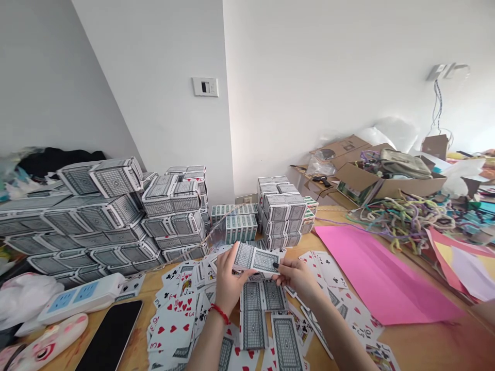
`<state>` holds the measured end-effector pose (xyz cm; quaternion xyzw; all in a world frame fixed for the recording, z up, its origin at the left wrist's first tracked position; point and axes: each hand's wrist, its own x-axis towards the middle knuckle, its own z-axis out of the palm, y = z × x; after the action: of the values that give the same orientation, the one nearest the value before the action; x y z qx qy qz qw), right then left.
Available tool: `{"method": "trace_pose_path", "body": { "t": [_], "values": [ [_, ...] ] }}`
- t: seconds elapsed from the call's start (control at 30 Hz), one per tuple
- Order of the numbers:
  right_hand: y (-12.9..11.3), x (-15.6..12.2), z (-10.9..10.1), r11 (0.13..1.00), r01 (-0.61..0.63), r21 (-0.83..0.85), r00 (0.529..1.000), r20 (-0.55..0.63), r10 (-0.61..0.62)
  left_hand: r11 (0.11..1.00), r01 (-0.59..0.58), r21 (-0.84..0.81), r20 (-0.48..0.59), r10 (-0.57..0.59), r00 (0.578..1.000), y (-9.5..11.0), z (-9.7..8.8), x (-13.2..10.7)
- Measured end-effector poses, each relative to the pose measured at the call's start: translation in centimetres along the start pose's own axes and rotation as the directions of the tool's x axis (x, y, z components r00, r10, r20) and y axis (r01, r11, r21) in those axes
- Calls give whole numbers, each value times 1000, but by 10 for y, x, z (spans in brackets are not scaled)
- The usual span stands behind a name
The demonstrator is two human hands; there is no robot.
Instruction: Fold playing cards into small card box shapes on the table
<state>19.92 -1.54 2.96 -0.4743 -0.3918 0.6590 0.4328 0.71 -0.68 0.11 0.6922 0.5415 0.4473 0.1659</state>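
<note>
Fingers [285, 270] of left hand [228, 278] and right hand [297, 276] pinch opposite ends of a playing-card assembly [265, 259]; probably light, slick, easily bent: hold by edges.

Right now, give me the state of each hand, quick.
Left hand: closed, holding the left end of the raised patterned cards.
Right hand: closed, pinching their right end.
</note>
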Motion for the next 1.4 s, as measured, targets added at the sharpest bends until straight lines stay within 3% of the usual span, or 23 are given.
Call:
{"method": "trace_pose_path", "body": {
  "t": [0.4,1.0,1.1,1.23,1.3,1.4],
  "values": [
    [6,2,6,997,28,-67,999,27,-27,999,-51,5,20,51,999,6,5,-2],
    [4,-2,16,990,85,-109,996,25,-83,988,83,-132,74,-73,995,14,4,-2],
    [7,-1,17,988,106,-108,994,21,-105,968,123,-219,90,-105,990,16,4,-2],
    [10,1,18,979,145,-140,989,21,-144,886,261,-383,148,-220,964,15,2,1],
    [8,2,18,970,170,-176,985,18,-169,843,292,-451,105,-275,956,10,0,4],
    [1,6,14,953,194,-234,979,-18,-203,809,305,-503,-104,-407,907,-2,-2,9]
  ]
}}
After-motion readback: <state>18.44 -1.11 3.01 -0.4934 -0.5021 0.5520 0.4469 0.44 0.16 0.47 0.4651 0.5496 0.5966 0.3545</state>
